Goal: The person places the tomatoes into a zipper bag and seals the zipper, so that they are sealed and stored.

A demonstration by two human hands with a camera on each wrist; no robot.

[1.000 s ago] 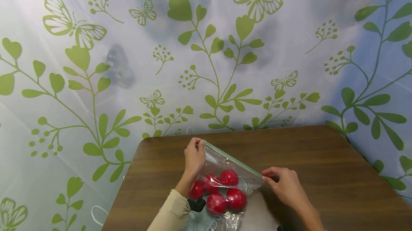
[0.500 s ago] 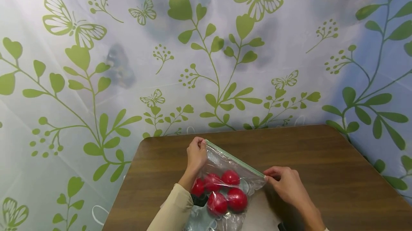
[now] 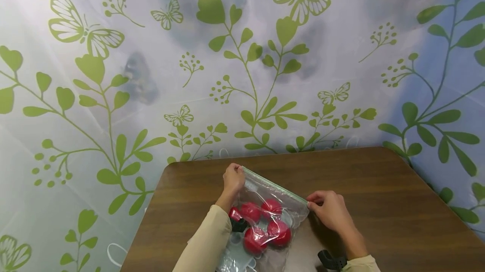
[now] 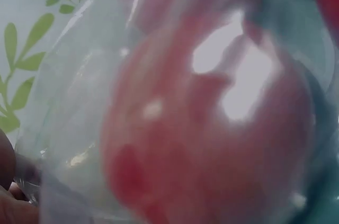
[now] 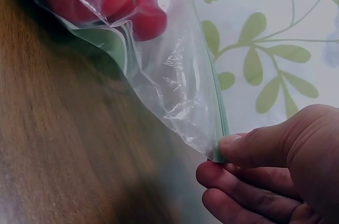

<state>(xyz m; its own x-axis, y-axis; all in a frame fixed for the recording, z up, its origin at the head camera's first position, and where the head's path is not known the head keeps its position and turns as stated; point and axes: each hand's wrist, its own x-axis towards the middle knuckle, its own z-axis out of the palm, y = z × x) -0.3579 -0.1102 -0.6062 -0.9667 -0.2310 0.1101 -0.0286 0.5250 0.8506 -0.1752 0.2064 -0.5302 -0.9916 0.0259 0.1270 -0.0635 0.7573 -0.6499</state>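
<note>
A clear zip bag (image 3: 253, 188) with a pale green zip strip is held up slantwise over the table in the head view. Several shiny red, round, tomato-like things (image 3: 254, 240) show through its film. My left hand (image 3: 233, 178) pinches the upper left end of the strip. At the lower right end, my right hand (image 3: 331, 211) pinches the corner between thumb and forefinger, seen closely in the right wrist view, where the strip (image 5: 218, 107) looks pressed together near the thumb. One red round thing (image 4: 212, 128) fills most of the left wrist view behind film.
Beneath the red things lies something pale blue-green (image 3: 235, 253). The brown wooden table (image 3: 394, 204) reaches back to a white curtain (image 3: 151, 53) printed with green leaves and butterflies. A black strap (image 3: 331, 260) sits at the right wrist.
My left hand has shifted slightly right, and my right hand slightly up and left. The bag's strip slopes a little less. Both hands keep their pinch; more of the right wrist strap and sleeve shows.
</note>
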